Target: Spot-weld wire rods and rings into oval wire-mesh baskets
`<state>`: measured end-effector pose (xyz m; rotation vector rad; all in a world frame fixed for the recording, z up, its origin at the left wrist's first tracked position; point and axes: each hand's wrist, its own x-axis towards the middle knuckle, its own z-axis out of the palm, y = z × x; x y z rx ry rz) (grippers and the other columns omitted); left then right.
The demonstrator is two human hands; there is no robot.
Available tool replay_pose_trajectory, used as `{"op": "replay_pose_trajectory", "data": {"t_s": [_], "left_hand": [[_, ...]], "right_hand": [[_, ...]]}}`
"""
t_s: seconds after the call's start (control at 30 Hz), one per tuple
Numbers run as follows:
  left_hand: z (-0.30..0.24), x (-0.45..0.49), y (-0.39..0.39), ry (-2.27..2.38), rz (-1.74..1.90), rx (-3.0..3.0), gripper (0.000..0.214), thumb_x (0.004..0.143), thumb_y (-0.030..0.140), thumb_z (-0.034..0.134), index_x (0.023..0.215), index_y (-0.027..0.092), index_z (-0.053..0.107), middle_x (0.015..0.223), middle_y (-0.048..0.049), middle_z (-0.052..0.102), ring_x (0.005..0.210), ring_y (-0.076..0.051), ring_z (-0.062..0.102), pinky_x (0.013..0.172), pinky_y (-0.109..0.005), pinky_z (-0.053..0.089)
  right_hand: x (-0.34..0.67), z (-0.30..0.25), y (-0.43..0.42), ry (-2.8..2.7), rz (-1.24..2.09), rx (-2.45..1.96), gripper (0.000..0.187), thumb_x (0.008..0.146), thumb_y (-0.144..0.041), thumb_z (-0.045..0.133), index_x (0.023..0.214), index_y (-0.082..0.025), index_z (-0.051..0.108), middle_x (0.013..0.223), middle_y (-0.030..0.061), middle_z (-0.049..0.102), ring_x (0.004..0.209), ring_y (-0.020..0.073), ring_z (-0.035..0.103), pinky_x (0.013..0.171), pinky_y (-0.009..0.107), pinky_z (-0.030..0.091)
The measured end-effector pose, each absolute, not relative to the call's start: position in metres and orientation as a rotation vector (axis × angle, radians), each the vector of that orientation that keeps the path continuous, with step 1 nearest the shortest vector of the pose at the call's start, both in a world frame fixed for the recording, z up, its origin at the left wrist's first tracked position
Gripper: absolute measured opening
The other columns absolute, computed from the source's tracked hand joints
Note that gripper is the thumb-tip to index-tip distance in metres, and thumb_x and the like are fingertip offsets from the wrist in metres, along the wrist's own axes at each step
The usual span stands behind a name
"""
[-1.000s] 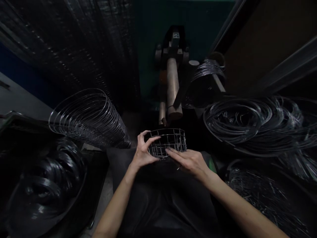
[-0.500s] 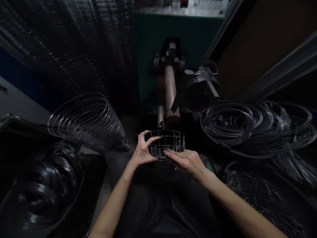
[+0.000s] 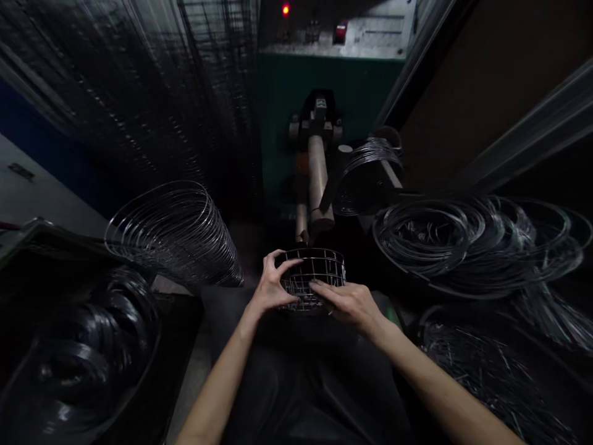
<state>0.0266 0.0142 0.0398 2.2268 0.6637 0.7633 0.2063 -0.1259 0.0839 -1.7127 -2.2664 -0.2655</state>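
A small round wire basket with a gridded wall and base sits just above my lap, in front of the machine. My left hand grips its left side, thumb and fingers spread around the wire wall. My right hand holds the near right side, with its fingers laid together over the wires; a short bit of wire shows below the fingers. Close beyond the basket's far rim are the tips of the machine's lower rod and its thicker upper cylinder.
On the left stand a tall stack of wire rings and dark wire coils. To the right lie large wire hoops and a tub of short wire pieces. A wire coil hangs beside the machine's control panel.
The view has tilted up slightly, so more of the control panel and its lit red lamp show. The basket leans a little more toward me, showing more of its base grid; both hands keep their hold.
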Motion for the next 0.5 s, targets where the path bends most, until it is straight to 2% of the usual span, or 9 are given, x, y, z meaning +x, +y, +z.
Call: {"op": "replay_pose_trajectory", "data": {"t_s": [0.4, 0.5], "left_hand": [[0.045, 0.038, 0.038, 0.692, 0.755, 2.252, 0.080, 0.049, 0.027, 0.088, 0.123, 0.029, 0.058, 0.131, -0.0085, 0.029, 0.126, -0.032, 0.035, 0.107, -0.051, 0.039], [0.047, 0.037, 0.039, 0.674, 0.749, 2.268, 0.081, 0.047, 0.032, 0.089, 0.122, 0.027, 0.059, 0.128, -0.0089, 0.032, 0.123, -0.032, 0.037, 0.107, -0.050, 0.039]], "right_hand": [[0.214, 0.077, -0.101, -2.195, -0.205, -1.816, 0.033, 0.093, -0.023, 0.050, 0.122, -0.026, 0.064, 0.116, 0.0000, 0.068, 0.073, 0.0154, 0.071, 0.059, 0.025, 0.050], [0.213, 0.079, -0.102, -2.158, -0.141, -1.869, 0.032, 0.091, -0.024, 0.052, 0.121, -0.027, 0.066, 0.115, -0.0009, 0.068, 0.076, 0.0174, 0.071, 0.059, 0.026, 0.050]]}}
